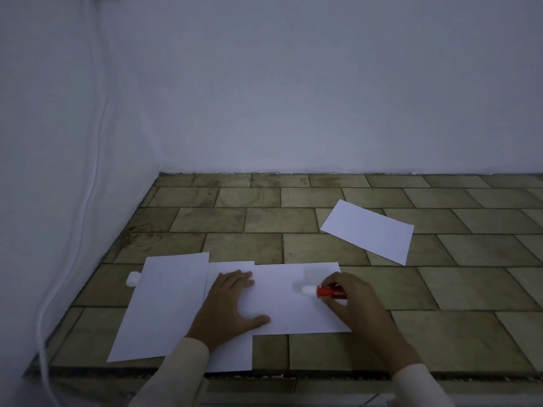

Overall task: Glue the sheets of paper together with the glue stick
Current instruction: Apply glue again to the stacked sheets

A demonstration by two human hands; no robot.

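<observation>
Three white paper sheets overlap on the tiled surface in front of me: a left sheet (158, 306), a middle sheet (232, 356) and a right sheet (288, 306) on top. My left hand (229, 306) presses flat on the right sheet's left part, fingers spread. My right hand (352, 304) grips a red glue stick (326, 291), whose white tip points left and touches the right sheet. A white cap (132, 279) lies by the left sheet's far corner. A fourth sheet (368, 230) lies apart at the back right.
A white wall stands behind and another to the left, meeting in a corner. A white cable (88, 183) runs down the left wall. The tiled surface (440, 289) ends at a front edge close to my sleeves.
</observation>
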